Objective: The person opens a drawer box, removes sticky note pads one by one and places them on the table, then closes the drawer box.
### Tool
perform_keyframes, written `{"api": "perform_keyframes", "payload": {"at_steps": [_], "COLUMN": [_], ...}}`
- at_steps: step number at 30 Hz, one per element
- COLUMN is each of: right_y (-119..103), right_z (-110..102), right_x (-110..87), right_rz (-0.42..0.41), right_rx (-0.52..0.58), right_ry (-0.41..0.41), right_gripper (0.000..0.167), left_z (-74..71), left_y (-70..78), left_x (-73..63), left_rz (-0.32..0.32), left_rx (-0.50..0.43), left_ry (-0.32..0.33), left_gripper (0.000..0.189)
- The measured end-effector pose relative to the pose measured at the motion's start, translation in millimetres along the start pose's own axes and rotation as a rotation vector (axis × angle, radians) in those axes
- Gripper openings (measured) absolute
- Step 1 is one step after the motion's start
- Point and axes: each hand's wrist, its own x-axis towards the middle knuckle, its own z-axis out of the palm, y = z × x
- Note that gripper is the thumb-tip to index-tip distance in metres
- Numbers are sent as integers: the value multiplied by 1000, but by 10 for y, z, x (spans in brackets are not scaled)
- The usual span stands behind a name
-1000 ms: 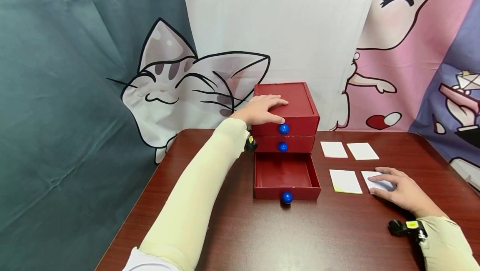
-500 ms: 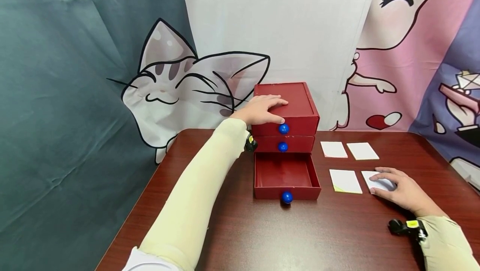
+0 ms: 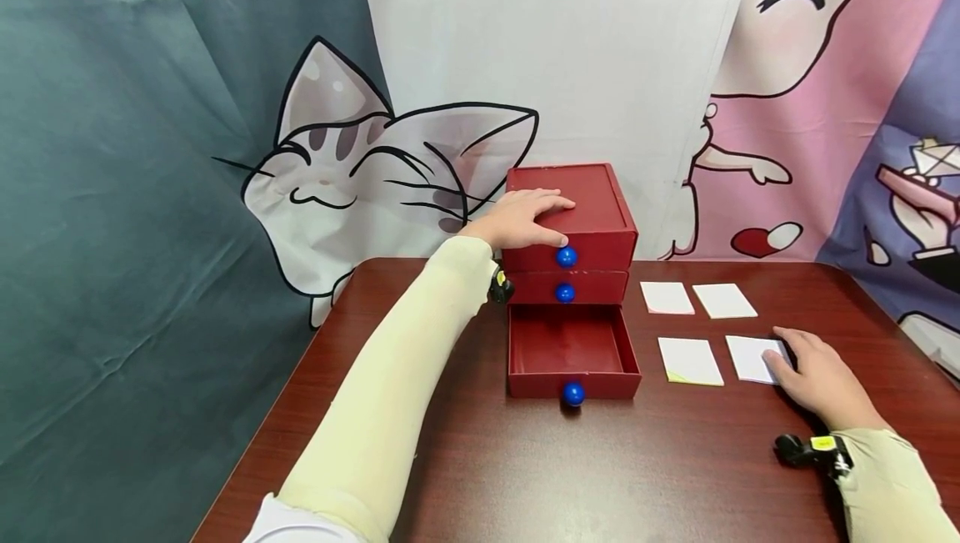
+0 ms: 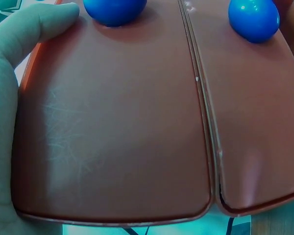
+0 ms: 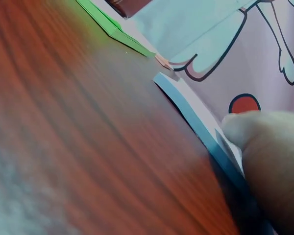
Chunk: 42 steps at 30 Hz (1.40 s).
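My left hand (image 3: 519, 219) rests on the top of the red drawer cabinet (image 3: 592, 193), fingers spread and straight. Its thumb (image 4: 49, 22) lies at the front edge of the top drawer, beside a blue knob (image 4: 115, 10). My right hand (image 3: 821, 380) is at the right side of the near-right notepad (image 3: 750, 358), thumb on top and fingers at its far right edge. In the right wrist view this notepad (image 5: 193, 110) has a blue side, with my thumb (image 5: 240, 129) on its white top. The other fingers are hidden there.
The bottom drawer (image 3: 566, 347) is pulled out and empty. A yellow-edged notepad (image 3: 690, 361) lies left of the right hand's one. Behind are a pink-edged notepad (image 3: 667, 299) and another white notepad (image 3: 724, 301). A printed curtain (image 3: 570, 51) hangs behind the table.
My right hand has slid from across the near-right notepad to its right edge, baring more of its top. That notepad has turned slightly. The left hand has stayed in place.
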Motion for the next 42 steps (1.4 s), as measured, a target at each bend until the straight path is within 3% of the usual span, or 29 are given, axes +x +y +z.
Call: {"api": "perform_keyframes", "payload": {"at_steps": [6, 19, 42], "right_y": [7, 1, -40], "right_z": [-1, 26, -28], "right_x": [10, 37, 62], "right_rz": [7, -56, -45], "right_rx": [-36, -39, -107], "right_ry": [11, 127, 106], "right_gripper": [43, 12, 13], "left_z": [-8, -1, 3], "left_y": [9, 13, 7], "left_x": [-3, 8, 11], "left_rz": [-2, -4, -5], "left_rx": [4, 9, 15], "left_ry": [4, 5, 1], "left_gripper": [69, 69, 69]}}
